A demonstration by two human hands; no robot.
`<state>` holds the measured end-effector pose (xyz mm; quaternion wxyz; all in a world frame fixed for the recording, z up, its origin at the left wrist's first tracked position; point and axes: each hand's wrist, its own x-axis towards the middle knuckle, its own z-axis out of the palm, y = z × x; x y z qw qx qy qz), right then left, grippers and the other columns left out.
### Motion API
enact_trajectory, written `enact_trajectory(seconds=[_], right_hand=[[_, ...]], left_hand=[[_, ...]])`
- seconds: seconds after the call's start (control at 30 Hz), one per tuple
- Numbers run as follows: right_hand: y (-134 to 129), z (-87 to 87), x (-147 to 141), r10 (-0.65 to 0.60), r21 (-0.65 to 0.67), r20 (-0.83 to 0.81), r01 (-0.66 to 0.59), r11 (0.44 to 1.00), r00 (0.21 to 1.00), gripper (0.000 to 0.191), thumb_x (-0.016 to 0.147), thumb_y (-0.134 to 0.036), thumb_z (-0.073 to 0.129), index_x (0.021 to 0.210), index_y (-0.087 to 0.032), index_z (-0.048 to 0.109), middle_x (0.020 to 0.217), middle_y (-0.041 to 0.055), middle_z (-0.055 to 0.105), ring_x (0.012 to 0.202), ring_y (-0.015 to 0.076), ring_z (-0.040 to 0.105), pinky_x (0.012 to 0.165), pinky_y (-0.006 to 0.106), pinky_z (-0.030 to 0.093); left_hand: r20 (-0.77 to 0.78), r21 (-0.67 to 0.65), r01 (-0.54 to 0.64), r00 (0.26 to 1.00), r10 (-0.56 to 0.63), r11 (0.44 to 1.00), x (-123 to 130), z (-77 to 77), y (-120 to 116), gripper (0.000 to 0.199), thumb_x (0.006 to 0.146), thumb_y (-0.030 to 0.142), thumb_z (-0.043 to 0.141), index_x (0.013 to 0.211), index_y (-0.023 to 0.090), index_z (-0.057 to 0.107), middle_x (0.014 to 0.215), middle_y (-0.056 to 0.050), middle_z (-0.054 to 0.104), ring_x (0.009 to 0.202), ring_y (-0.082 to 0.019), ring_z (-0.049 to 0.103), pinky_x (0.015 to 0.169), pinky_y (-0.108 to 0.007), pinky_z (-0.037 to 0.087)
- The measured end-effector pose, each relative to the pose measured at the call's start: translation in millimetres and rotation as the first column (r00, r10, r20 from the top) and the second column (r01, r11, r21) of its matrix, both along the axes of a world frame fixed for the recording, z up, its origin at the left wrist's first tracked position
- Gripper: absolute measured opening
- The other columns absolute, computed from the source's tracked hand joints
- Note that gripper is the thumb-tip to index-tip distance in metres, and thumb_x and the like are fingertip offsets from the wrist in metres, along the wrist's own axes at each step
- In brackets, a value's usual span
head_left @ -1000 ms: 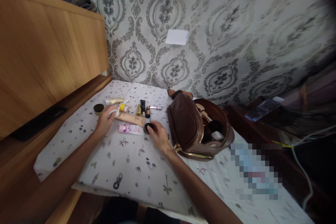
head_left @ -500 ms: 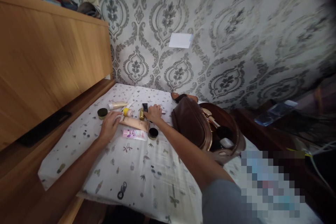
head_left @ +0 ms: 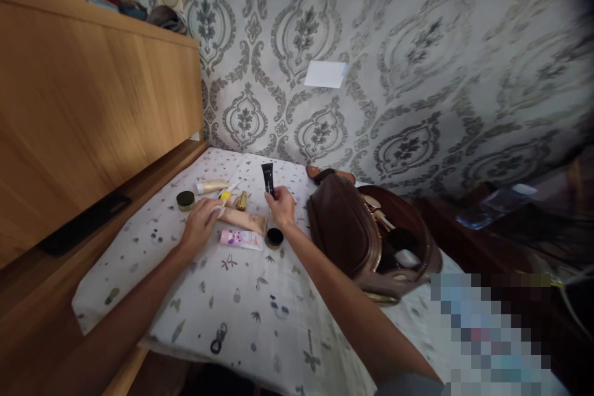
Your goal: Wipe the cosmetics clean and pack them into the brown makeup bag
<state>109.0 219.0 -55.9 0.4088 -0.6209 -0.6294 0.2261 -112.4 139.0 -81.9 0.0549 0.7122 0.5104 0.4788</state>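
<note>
My right hand (head_left: 282, 205) pinches a small black squeeze tube (head_left: 268, 178) by its lower end and holds it upright above the cloth. My left hand (head_left: 200, 224) has its fingers curled round the capped end of a large beige tube (head_left: 244, 220). Below that lies a pink and white tube (head_left: 241, 239), with a dark-lidded jar (head_left: 274, 237) to its right. A gold lipstick-like tube (head_left: 242, 201) and a yellow-banded tube (head_left: 227, 198) lie just beyond the beige one. Near my left hand are another jar (head_left: 185, 200) and a pale cream tube (head_left: 211, 187).
A brown open bag (head_left: 341, 223) holding brushes stands on the patterned cloth (head_left: 241, 328) to the right. A wooden cabinet (head_left: 106, 93) rises at the left. The papered wall (head_left: 260, 43) closes off the back.
My right hand has taken hold of the black tube and raised it upright off the cloth. The gold tube has shifted left. My left hand stays at the beige tube.
</note>
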Motion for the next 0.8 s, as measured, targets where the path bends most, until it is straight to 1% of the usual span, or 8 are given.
enact_trajectory(seconds=[0.13, 0.27, 0.33, 0.4, 0.47, 0.6, 0.67, 0.8], right_hand=[[-33.9, -10.3, 9.7, 0.11, 0.056, -0.199, -0.101, 0.993, 0.974, 0.021, 0.079, -0.039, 0.057, 0.087, -0.019, 0.056, 0.078, 0.0029, 0.067, 0.07, 0.0173, 0.061, 0.064, 0.028, 0.048], [-66.0, -20.0, 21.2, 0.156, 0.018, -0.498, -0.17, 0.985, 0.853, 0.029, 0.072, -0.044, 0.065, 0.085, -0.02, 0.055, 0.062, -0.0034, 0.057, 0.052, 0.014, 0.05, 0.049, 0.025, 0.038], [-77.6, -19.3, 24.5, 0.138, 0.005, -0.567, -0.165, 0.986, 0.812, 0.031, 0.07, -0.045, 0.068, 0.086, -0.02, 0.056, 0.057, -0.0053, 0.053, 0.049, 0.0126, 0.045, 0.046, 0.024, 0.033], [-87.1, -16.0, 24.0, 0.125, 0.009, -0.599, -0.15, 0.989, 0.791, 0.032, 0.071, -0.046, 0.069, 0.087, -0.02, 0.057, 0.057, -0.0052, 0.053, 0.049, 0.0124, 0.045, 0.046, 0.024, 0.033], [-95.8, -12.8, 19.9, 0.116, 0.003, -0.63, -0.146, 0.989, 0.768, 0.033, 0.071, -0.045, 0.068, 0.089, -0.021, 0.056, 0.06, -0.0045, 0.055, 0.05, 0.0132, 0.047, 0.047, 0.024, 0.035], [-115.4, -11.8, 8.7, 0.159, 0.011, -0.633, -0.196, 0.981, 0.758, 0.029, 0.073, -0.043, 0.064, 0.091, -0.022, 0.054, 0.064, -0.0032, 0.058, 0.055, 0.0147, 0.051, 0.051, 0.025, 0.039], [-127.1, -12.6, 6.3, 0.171, 0.052, -0.58, -0.174, 0.983, 0.796, 0.022, 0.077, -0.038, 0.059, 0.09, -0.021, 0.054, 0.066, -0.0031, 0.057, 0.058, 0.0144, 0.051, 0.055, 0.026, 0.04], [-152.2, -13.4, 7.7, 0.163, 0.07, -0.437, -0.147, 0.987, 0.885, 0.013, 0.077, -0.029, 0.059, 0.086, -0.021, 0.055, 0.064, -0.0058, 0.049, 0.057, 0.0118, 0.044, 0.054, 0.024, 0.034]], left_hand=[[0.06, -0.003, -0.03, 0.998, 0.03, 1.0, -4.3, 4.6, 5.2, 0.026, 0.093, 0.033, 0.046, 0.101, 0.019, 0.066, 0.103, -0.008, 0.068, 0.102, -0.024, 0.062, 0.094, -0.039, 0.049], [0.266, -0.065, -0.163, 0.948, 0.174, 0.985, -11.9, 14.1, 12.1, 0.026, 0.086, 0.037, 0.052, 0.098, 0.019, 0.066, 0.099, -0.005, 0.07, 0.095, -0.024, 0.063, 0.09, -0.036, 0.05], [0.344, -0.125, -0.154, 0.92, 0.188, 0.98, -6.7, 21.4, 9.3, 0.027, 0.084, 0.039, 0.055, 0.097, 0.018, 0.067, 0.092, -0.003, 0.071, 0.087, -0.022, 0.063, 0.083, -0.033, 0.051], [0.384, -0.159, -0.069, 0.915, 0.126, 0.985, 9.2, 29.2, 0.2, 0.028, 0.083, 0.04, 0.057, 0.098, 0.018, 0.068, 0.093, -0.003, 0.071, 0.087, -0.022, 0.064, 0.082, -0.033, 0.052], [0.39, -0.167, 0.04, 0.92, 0.029, 0.985, 34.1, 35.3, -14.0, 0.029, 0.086, 0.041, 0.057, 0.102, 0.019, 0.068, 0.102, -0.004, 0.072, 0.096, -0.024, 0.064, 0.088, -0.035, 0.051], [0.323, -0.172, 0.217, 0.934, -0.153, 0.961, 87.9, 37.1, -43.7, 0.029, 0.092, 0.041, 0.053, 0.109, 0.021, 0.064, 0.112, -0.007, 0.069, 0.108, -0.026, 0.063, 0.097, -0.038, 0.049], [0.291, -0.166, 0.249, 0.937, -0.194, 0.954, 105.8, 34.5, -51.8, 0.031, 0.093, 0.041, 0.051, 0.115, 0.021, 0.06, 0.117, -0.009, 0.066, 0.113, -0.026, 0.06, 0.103, -0.039, 0.046], [0.184, -0.102, 0.193, 0.968, -0.173, 0.976, 118.6, 34.0, -48.0, 0.031, 0.094, 0.041, 0.047, 0.117, 0.022, 0.055, 0.119, -0.009, 0.061, 0.118, -0.027, 0.056, 0.107, -0.043, 0.042]])
